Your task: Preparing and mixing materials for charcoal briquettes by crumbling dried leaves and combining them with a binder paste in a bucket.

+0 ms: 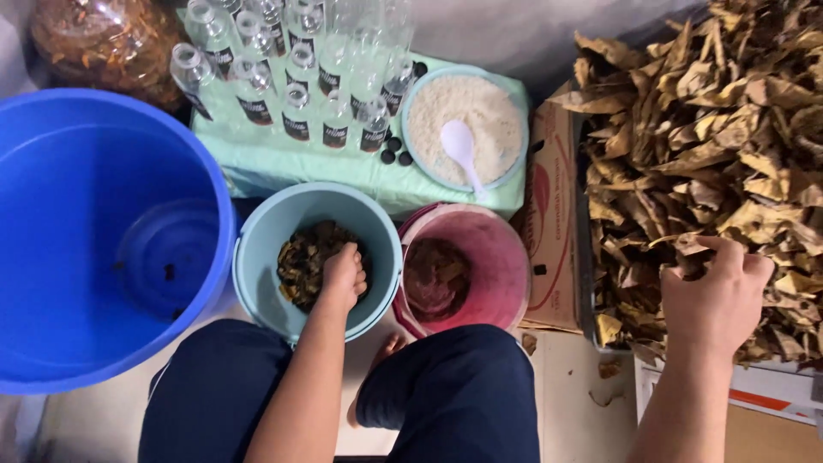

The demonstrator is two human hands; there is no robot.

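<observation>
Fingers (pixel 351 276) of the left hand (pixel 343 274) curl down into dark, wet leaf pieces (pixel 302 261) inside a pale blue bucket (pixel 257 257), closed loosely on a clump of them, while the right hand (pixel 716 300) reaches out to a heap of dry brown leaves (pixel 711 146) in a cardboard box (pixel 553 214), its fingers bent and gathered over a few at the near edge; whether any leaf is truly gripped cannot be told. Judging by the pictures, the work is partly along: the pale blue bucket holds a shallow layer of soaked leaves, a pink bucket (pixel 506 257) just beside it holds a smaller dark mass, and the dry heap looks barely diminished. A large blue tub (pixel 51 171) at the left holds only a few specks. Behind the buckets, clear bottles (pixel 296 81) on a green cloth (pixel 257 159) stand unfilled, black caps (pixel 396 150) loose beside them, near a bowl of white grains (pixel 476 107) with a white spoon (pixel 459 141).
</observation>
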